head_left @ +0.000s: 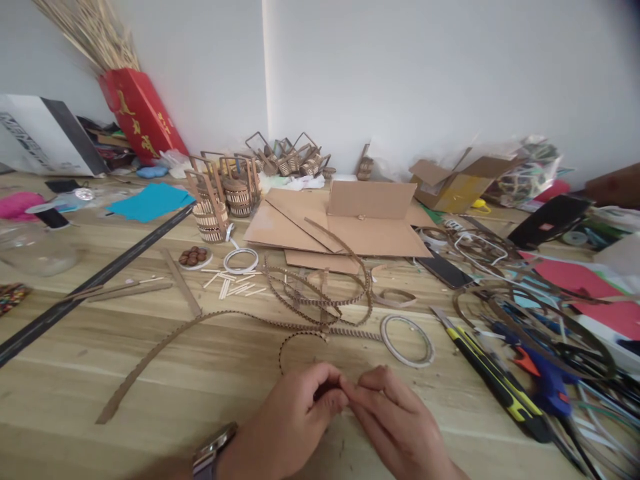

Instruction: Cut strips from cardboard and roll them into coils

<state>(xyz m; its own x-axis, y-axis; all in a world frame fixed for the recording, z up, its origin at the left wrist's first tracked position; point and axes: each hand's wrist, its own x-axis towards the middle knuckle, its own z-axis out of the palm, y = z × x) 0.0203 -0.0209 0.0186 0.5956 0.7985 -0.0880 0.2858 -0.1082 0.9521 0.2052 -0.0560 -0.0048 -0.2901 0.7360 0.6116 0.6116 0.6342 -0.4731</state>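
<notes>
1. Head view, L hand: the left hand [287, 423] has thumb & index pinched tight, no visible gap at the tips; other fingers curled under, partly hidden. Can't tell for sure what's in the pinch, poss. the end of a strip.
2. Head view, R hand: the right hand [403, 423] has thumb & index closed together too, tips touching L's tips. Whatever's btw them is hidden.
3. Head view, work pc: the dark notched strip [281, 351] lies on the table [200, 373] just fwd of L hand, curving down until it goes out of sight behind that hand. Whether it's gripped there: can't tell.
4. Head view, nearby: the long notched strip [131, 379] runs across, well clear of the fingers; tape roll [424, 362] sits fwd of R hand, utility knife [493, 377] & glue gun [550, 387] off to the R. Small slatted buckets [211, 223] stand at back L.
5. Step in hand, my read: fine fingertip work, prob. handling or shaping a small strip pc w/ both hands.
6. Next move calls for, IMO: steady L pinch, small R finger adj., light pressure so thin stock doesn't crease, & a clear look at the tips.
</notes>
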